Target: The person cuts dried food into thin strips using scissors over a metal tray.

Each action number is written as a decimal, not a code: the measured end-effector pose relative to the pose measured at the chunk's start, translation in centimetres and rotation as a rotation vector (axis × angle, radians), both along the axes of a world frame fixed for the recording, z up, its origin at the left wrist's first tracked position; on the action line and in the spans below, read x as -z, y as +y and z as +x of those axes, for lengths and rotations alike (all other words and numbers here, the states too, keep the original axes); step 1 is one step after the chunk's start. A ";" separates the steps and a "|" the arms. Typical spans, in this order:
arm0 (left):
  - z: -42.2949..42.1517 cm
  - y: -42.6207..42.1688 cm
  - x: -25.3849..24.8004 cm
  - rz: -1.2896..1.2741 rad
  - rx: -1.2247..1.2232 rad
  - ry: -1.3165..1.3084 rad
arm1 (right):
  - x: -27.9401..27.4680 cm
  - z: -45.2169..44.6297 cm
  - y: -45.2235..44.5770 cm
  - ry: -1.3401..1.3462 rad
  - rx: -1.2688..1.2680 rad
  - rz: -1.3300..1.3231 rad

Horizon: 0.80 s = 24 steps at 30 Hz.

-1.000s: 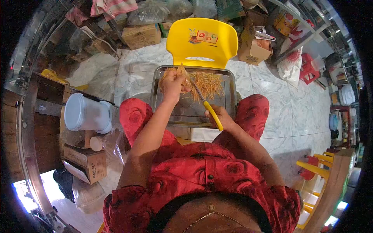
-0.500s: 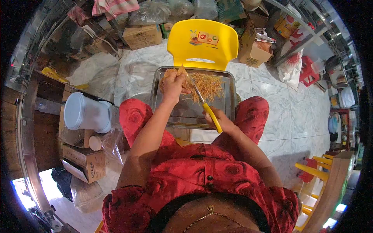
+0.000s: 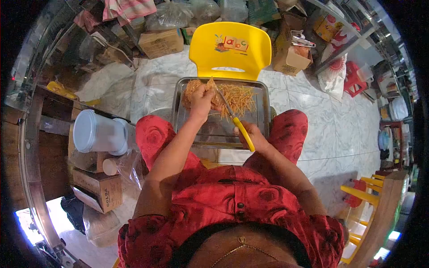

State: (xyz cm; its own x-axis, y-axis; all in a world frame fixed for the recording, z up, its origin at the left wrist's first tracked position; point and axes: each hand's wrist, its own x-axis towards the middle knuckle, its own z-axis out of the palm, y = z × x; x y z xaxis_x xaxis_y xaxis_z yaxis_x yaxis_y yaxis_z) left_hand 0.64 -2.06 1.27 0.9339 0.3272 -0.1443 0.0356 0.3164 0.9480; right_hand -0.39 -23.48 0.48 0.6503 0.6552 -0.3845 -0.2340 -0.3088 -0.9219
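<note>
My left hand is closed on an orange-brown sheet of food, whose pointed tip sticks up past the fingers. The exact kind of food is unclear. In my right hand are scissors with yellow handles, their metal blades up against the sheet. Thin orange-brown strips lie heaped on the right of a metal tray. More brownish pieces sit at the tray's left, partly covered by my left hand.
Behind the tray stands a yellow chair with letters on its back. White buckets and a cardboard box are at the left. Another open carton and a white sack stand at the far right on the tiled floor.
The view has shifted slightly. My left hand and the sheet stay almost in place over the tray, with the scissors still at the sheet.
</note>
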 end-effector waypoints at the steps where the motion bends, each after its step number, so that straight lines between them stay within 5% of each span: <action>1: 0.0 0.0 -0.1 -0.017 -0.005 -0.013 | -0.6 0.1 0.0 -0.011 -0.007 -0.023; 14: -0.6 -1.1 0.7 -0.008 0.116 0.077 | 2.1 0.2 0.2 -0.384 0.008 0.014; 21: -0.5 -1.5 0.1 -0.059 0.048 0.038 | 1.1 0.4 0.2 -0.295 0.033 -0.050; 24: -0.4 -1.5 0.3 -0.067 0.015 0.037 | 0.7 0.4 0.2 -0.054 0.041 -0.116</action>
